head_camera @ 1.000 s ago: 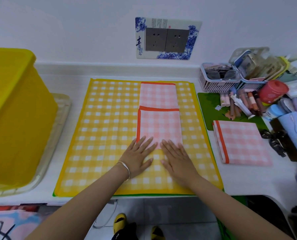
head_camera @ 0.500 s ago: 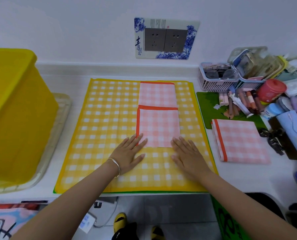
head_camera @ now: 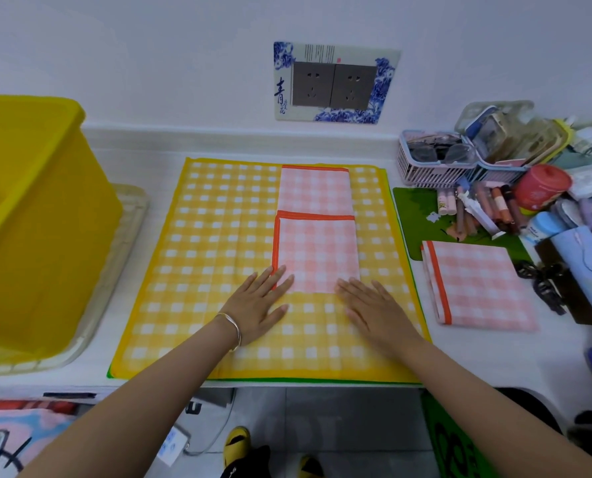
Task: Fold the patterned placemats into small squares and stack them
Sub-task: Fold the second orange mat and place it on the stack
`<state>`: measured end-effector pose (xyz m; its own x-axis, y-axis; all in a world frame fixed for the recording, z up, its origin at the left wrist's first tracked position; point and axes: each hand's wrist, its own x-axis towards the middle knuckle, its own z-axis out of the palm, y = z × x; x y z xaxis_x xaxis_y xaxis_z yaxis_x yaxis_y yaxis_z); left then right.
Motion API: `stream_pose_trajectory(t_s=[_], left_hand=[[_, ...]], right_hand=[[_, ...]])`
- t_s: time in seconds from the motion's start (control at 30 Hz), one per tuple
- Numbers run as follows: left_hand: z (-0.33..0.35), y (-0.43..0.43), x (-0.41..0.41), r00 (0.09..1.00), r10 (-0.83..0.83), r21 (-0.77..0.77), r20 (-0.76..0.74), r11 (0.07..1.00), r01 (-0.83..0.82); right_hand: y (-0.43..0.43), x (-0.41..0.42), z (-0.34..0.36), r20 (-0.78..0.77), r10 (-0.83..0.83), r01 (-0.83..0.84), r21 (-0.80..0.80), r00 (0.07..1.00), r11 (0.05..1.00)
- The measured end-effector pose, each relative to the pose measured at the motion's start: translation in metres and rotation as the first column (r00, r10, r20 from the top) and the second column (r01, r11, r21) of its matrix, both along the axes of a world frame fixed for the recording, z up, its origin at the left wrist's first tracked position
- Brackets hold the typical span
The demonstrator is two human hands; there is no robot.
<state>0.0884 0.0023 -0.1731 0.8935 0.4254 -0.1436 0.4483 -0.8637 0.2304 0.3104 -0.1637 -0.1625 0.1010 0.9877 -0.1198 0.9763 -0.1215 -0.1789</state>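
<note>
Two hands, both laid flat, palms down, holding nothing.

- left hand [head_camera: 256,307]: fingers straight and spread, fingertips resting on the near left corner of the pink placemat [head_camera: 317,253]. The palm is on the yellow checked mat [head_camera: 218,253]. A thin bracelet [head_camera: 234,327] is on the wrist.
- right hand [head_camera: 374,307]: fingers straight, tips touching the pink placemat's near right corner. The palm is on the yellow checked mat.
- pink placemat: orange-edged and folded into a narrow strip. It runs away from the fingertips, between the two hands, with its near end doubled over into a square on top.
- yellow checked mat: spread under both hands and under the strip.
- folded placemat [head_camera: 477,281]: pink check, already a small square. It sits well to the right of the right hand on the white counter [head_camera: 494,357], its far edge overlapping a green mat [head_camera: 415,215].
- beyond the folded placemat: a basket [head_camera: 425,170], a red jar [head_camera: 541,184] and assorted tubes, which are blurred.
- yellow bin [head_camera: 29,219]: far left of the left hand, standing in a pale tray [head_camera: 129,215].
- socket plate [head_camera: 336,82]: on the wall straight ahead of the hands.
</note>
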Motion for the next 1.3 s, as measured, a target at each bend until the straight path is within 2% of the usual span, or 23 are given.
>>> stream_pose_trajectory(t_s=[0.07, 0.13, 0.2, 0.3, 0.4, 0.5, 0.6, 0.7, 0.77, 0.9, 0.97, 1.03, 1.13, 1.2, 1.3], left_hand=[[0.002, 0.0, 0.001, 1.0, 0.008, -0.015, -0.009, 1.0, -0.008], [0.004, -0.001, 0.002, 1.0, 0.022, -0.027, -0.001, 0.999, -0.022], [0.005, -0.001, 0.004, 0.999, 0.038, -0.046, 0.001, 0.998, -0.038], [0.008, 0.001, 0.003, 0.997, 0.056, -0.099, 0.046, 0.994, -0.051], [0.01, 0.006, -0.005, 0.989, 0.048, -0.106, 0.139, 0.994, -0.034], [0.009, 0.01, -0.015, 0.986, -0.045, -0.008, 0.159, 0.999, 0.046], [0.008, 0.01, -0.014, 0.974, -0.199, 0.18, 0.111, 0.968, 0.177], [0.004, 0.005, -0.013, 0.957, -0.289, 0.253, 0.038, 0.929, 0.27], [0.001, 0.0, -0.016, 0.942, -0.335, 0.251, -0.003, 0.912, 0.325], [-0.005, -0.004, -0.019, 0.914, -0.401, 0.384, -0.068, 0.835, 0.395], [-0.004, -0.008, -0.022, 0.902, -0.423, 0.374, -0.088, 0.825, 0.423], [-0.001, -0.012, -0.025, 0.9, -0.429, 0.321, -0.083, 0.843, 0.431], [0.005, -0.014, -0.026, 0.901, -0.418, 0.268, -0.116, 0.861, 0.433], [0.002, -0.01, -0.023, 0.926, -0.354, 0.216, -0.136, 0.901, 0.376], [-0.005, -0.002, -0.02, 0.964, -0.262, 0.278, -0.052, 0.923, 0.265]], right_hand=[[0.005, 0.007, 0.007, 0.046, -0.044, 0.042, 0.048, 0.998, 0.998], [0.014, 0.011, 0.008, 0.115, -0.016, -0.002, 0.152, 0.993, 0.988], [0.027, 0.011, 0.006, 0.166, -0.012, -0.017, 0.174, 0.986, 0.985], [0.037, 0.008, 0.007, 0.158, -0.003, -0.025, 0.171, 0.987, 0.985], [0.028, 0.004, 0.01, 0.096, 0.039, -0.062, 0.259, 0.995, 0.964], [0.002, -0.003, 0.016, 0.076, 0.153, -0.169, 0.316, 0.985, 0.934], [-0.024, -0.01, 0.012, 0.101, 0.307, -0.322, 0.378, 0.946, 0.868], [-0.036, -0.013, 0.007, 0.151, 0.431, -0.452, 0.42, 0.89, 0.786], [-0.034, -0.01, 0.007, 0.161, 0.447, -0.473, 0.374, 0.88, 0.797], [-0.021, 0.001, 0.004, 0.097, 0.337, -0.348, 0.142, 0.936, 0.927], [-0.014, 0.006, 0.001, 0.071, 0.306, -0.307, 0.002, 0.949, 0.952], [-0.01, 0.007, -0.004, 0.072, 0.302, -0.297, -0.07, 0.951, 0.952], [-0.011, 0.007, -0.009, 0.087, 0.312, -0.306, -0.082, 0.946, 0.949], [-0.009, 0.009, -0.01, 0.093, 0.318, -0.311, -0.08, 0.944, 0.947], [-0.004, 0.013, -0.01, 0.063, 0.297, -0.291, -0.085, 0.953, 0.953]])
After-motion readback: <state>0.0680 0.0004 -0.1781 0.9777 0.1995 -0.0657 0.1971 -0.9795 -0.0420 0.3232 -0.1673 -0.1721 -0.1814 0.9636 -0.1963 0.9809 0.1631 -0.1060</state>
